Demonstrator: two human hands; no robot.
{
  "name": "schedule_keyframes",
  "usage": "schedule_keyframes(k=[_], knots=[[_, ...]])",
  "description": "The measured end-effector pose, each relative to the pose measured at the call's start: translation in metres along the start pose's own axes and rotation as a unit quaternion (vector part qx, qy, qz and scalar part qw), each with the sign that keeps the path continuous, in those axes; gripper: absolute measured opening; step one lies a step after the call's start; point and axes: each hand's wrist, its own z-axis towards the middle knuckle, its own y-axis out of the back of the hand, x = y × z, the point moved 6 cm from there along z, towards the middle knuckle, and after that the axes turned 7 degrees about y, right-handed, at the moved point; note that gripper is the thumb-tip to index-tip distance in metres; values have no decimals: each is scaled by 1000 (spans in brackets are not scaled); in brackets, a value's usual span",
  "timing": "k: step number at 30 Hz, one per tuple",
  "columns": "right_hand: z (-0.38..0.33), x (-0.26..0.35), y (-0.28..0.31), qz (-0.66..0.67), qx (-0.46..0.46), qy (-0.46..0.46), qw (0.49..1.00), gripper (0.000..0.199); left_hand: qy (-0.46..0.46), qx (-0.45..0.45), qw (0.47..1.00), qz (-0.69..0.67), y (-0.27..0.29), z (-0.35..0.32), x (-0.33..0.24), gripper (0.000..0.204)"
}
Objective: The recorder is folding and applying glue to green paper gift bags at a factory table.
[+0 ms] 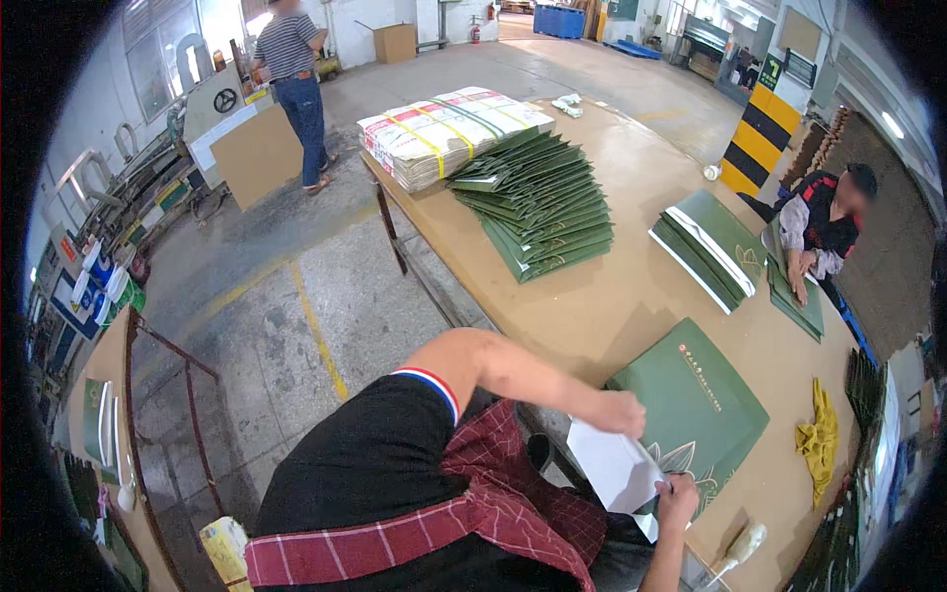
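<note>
both hands, left hand (619, 412) and right hand (678, 496), pinch one white sheet (614, 466) at the desk (592, 306) edge. one green folder (691, 405) lies just beside the sheet. three green stacks sit farther along the desk, beyond the folder.

Grey concrete floor (296, 286) with yellow lines beside a long brown table (592, 296).

Bright daylight from far doorway; sharp centre, bent dark edges.

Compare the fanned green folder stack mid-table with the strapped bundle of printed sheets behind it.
The fanned green folder stack is loose and slid into a staggered slope; the strapped bundle of printed sheets is squared and bound by yellow and green straps. The folders are dark green, the sheets mostly white. Both rest on the brown table.
</note>
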Motion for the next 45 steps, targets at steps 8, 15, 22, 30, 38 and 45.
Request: schedule_keyframes(k=[8,15,22,30,38,45], knots=[[-11,19,-7,-124,-97,107,982,18,73,-115,980,-147,23,-10,0,26],[14,-28,2,76,21,-82,993,24,139,114,977,-116,20,46,22,21],[4,-40,3,57,57,-129,988,26,73,119,964,-226,-22,63,27,29],[45,-43,-13,63,113,-91,987,30,317,302,729,-526,11,40,77,72],[32,-42,-4,64,176,-145,972,34,134,274,900,-311,2,48,60,49],[-13,30,-16,-256,-89,162,949,23,5,-114,993,-38,-17,-23,20,46]])
